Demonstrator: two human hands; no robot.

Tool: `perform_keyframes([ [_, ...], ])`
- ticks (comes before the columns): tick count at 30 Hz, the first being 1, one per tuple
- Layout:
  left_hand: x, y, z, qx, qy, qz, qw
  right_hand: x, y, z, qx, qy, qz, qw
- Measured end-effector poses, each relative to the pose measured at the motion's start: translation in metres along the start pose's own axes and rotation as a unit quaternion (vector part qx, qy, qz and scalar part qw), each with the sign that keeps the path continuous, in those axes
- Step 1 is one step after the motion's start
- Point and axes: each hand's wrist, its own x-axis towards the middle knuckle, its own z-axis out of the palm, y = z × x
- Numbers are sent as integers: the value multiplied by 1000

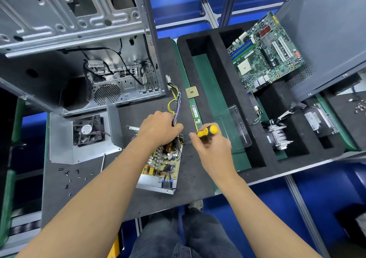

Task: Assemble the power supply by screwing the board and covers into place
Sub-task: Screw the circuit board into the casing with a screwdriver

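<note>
With your left hand (158,128) gripping the wire bundle (175,101) over the power supply board (164,162) in its tray on the worktop (190,170), keep the yellow screwdriver (208,131) in your right hand (212,149) square on the screw.

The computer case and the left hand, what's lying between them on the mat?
In the head view, a bundle of yellow, purple and black wires runs from beside the computer case into the left hand.

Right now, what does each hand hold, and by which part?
The right hand grips the yellow-and-black screwdriver by its handle. The left hand grips the bundle of coloured wires near the open power supply.
</note>
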Motion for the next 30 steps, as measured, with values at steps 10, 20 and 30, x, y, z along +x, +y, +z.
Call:
perform_keyframes([
  [10,1,-2,4,-1,10,0,1000,-2,-4,2,-14,-28,-7,999],
  [20,3,-1,5,2,6,-5,1000,2,-23,-4,-89,-81,-54,991],
  [30,1,1,3,3,7,-4,1000,6,-33,-5,-99,-127,-98,982],
])
